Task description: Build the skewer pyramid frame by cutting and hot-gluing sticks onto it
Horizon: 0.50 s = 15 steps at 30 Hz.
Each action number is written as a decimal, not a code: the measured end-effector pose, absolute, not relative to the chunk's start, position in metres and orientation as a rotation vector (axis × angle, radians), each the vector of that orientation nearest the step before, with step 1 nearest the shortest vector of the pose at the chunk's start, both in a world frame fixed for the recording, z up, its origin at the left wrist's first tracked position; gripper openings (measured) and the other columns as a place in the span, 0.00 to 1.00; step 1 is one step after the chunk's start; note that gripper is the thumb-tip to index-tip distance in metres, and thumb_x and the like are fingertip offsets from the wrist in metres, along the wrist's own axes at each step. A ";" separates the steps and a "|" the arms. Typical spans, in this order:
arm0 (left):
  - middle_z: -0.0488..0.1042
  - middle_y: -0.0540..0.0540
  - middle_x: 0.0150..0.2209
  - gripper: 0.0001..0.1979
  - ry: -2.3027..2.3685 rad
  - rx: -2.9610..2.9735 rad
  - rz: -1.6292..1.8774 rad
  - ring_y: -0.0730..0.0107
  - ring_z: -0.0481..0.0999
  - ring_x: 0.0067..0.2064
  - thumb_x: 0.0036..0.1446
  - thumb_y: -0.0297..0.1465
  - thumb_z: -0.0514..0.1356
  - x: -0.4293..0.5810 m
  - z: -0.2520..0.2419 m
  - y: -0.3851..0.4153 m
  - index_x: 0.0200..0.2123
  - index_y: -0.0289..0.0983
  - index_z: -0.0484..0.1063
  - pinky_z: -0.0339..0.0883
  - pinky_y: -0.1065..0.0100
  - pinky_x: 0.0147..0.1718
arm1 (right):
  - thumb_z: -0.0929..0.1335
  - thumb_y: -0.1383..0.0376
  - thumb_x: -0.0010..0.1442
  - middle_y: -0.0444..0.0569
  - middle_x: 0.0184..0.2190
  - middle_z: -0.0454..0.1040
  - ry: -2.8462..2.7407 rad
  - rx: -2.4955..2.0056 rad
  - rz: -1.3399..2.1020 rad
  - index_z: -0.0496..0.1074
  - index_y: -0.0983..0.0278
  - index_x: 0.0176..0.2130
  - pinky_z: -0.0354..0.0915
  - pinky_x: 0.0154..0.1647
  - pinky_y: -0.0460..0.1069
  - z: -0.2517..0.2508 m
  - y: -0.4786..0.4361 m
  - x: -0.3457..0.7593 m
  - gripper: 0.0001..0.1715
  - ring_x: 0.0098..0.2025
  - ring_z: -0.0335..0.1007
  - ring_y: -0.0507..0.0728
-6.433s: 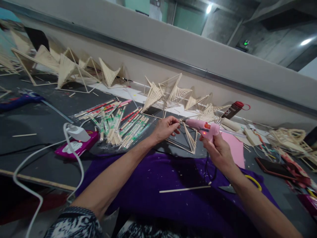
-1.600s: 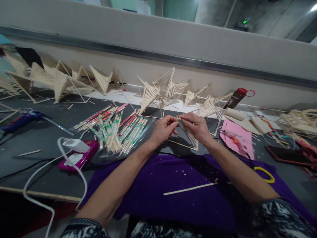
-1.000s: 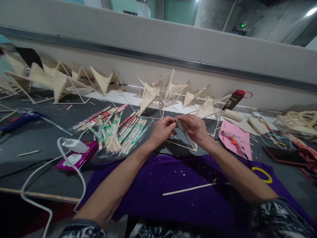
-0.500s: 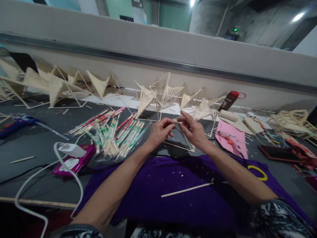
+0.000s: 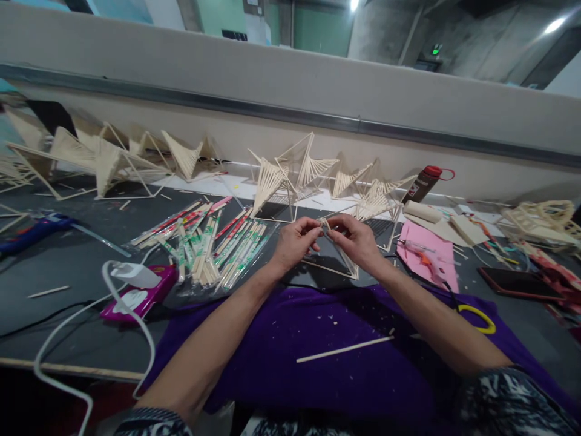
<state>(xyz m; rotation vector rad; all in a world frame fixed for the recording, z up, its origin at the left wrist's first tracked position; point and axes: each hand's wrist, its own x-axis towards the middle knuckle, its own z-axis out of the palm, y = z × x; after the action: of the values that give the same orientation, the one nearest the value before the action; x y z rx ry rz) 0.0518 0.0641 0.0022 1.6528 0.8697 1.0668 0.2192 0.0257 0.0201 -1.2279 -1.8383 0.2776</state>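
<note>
My left hand [image 5: 294, 243] pinches the top corner of a small frame of wooden sticks [image 5: 333, 269], thumb and forefinger together. My right hand [image 5: 356, 243] closes on the same corner from the other side, its fingertips almost meeting the left ones. The joint itself is mostly hidden by the fingers. Below it, the frame's lower sticks rest on the dark table, just beyond a purple cloth [image 5: 272, 339]. A loose wooden stick [image 5: 345, 350] lies on the cloth between my forearms.
Wrapped chopsticks [image 5: 211, 248] lie left of my hands. A magenta power strip [image 5: 140, 297] with a white cable is nearer. Stick models [image 5: 272, 181] line the wall. On the right are a glue gun [image 5: 431, 266], a bottle [image 5: 421, 184], a phone [image 5: 520, 283] and yellow-handled scissors [image 5: 476, 318].
My right hand's raised fingers have come down and closed on the frame's corner. My left hand keeps its pinch. The whole view has shifted slightly.
</note>
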 end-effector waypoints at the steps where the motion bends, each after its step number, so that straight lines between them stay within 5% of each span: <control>1: 0.75 0.47 0.31 0.12 0.879 1.653 1.066 0.75 0.75 0.23 0.53 0.38 0.58 0.052 0.003 0.064 0.36 0.35 0.70 0.63 0.77 0.17 | 0.66 0.62 0.58 0.48 0.37 0.74 -1.833 -1.213 0.273 0.71 0.61 0.41 0.64 0.32 0.46 0.020 0.025 0.219 0.10 0.33 0.68 0.51; 15: 0.75 0.49 0.27 0.09 1.022 1.707 1.059 0.75 0.75 0.23 0.52 0.35 0.58 0.053 0.014 0.058 0.33 0.35 0.71 0.62 0.77 0.19 | 0.64 0.64 0.61 0.48 0.38 0.73 -1.866 -1.155 0.093 0.70 0.60 0.45 0.65 0.36 0.47 0.008 0.024 0.218 0.12 0.38 0.69 0.53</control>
<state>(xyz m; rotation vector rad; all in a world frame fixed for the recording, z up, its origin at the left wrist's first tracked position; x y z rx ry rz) 0.0533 0.0582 0.0136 1.7073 1.0223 1.0592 0.2179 0.0242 0.0084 -1.1552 -1.8660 0.0928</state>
